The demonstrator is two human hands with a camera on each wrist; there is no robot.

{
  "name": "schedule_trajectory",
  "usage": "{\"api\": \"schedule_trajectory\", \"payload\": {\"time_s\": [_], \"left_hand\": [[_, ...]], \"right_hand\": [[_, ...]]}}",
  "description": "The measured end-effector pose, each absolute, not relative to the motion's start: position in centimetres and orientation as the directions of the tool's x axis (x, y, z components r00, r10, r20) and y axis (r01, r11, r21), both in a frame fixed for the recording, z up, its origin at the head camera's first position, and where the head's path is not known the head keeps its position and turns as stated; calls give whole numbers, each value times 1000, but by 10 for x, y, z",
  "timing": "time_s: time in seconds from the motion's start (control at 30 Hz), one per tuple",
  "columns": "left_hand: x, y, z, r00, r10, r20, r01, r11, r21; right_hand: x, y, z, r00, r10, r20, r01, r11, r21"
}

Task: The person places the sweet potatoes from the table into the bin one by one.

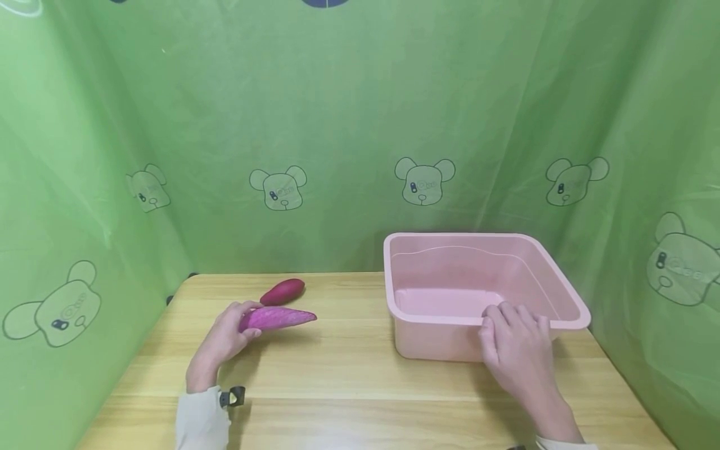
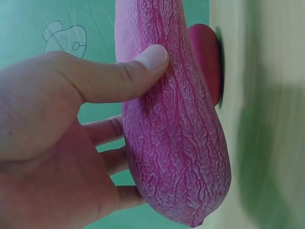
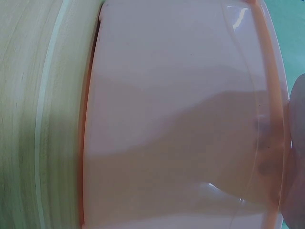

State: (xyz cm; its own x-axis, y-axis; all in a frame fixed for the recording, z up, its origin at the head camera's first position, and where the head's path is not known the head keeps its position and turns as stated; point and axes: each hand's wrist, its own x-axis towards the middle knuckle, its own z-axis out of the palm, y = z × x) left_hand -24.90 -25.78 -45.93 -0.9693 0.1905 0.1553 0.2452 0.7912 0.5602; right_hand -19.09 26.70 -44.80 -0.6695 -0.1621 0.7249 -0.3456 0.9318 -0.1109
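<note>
My left hand (image 1: 224,334) holds a long purple sweet potato (image 1: 278,318) with wrinkled skin, its pointed end toward the right. In the left wrist view the thumb lies across the near side of this sweet potato (image 2: 176,143), with the other fingers behind it. It appears held a little above the table, with a shadow beneath. A smaller, smoother dark red sweet potato (image 1: 284,292) lies on the table just behind. My right hand (image 1: 520,353) grips the near rim of a pink plastic basin (image 1: 439,340), fingers curled over the edge. The visible inside of the basin holds nothing.
A wooden table (image 1: 337,400) carries everything. Green cloth (image 1: 349,125) printed with bear heads hangs behind the table and at both sides. Bare tabletop lies between the sweet potatoes and the basin.
</note>
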Motion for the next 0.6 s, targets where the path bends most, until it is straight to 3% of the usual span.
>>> {"api": "schedule_trajectory", "payload": {"time_s": [0.6], "left_hand": [[-239, -251, -438, -956, 144, 256, 259, 827, 500]], "right_hand": [[-190, 266, -447, -672, -167, 722, -343, 934, -104]]}}
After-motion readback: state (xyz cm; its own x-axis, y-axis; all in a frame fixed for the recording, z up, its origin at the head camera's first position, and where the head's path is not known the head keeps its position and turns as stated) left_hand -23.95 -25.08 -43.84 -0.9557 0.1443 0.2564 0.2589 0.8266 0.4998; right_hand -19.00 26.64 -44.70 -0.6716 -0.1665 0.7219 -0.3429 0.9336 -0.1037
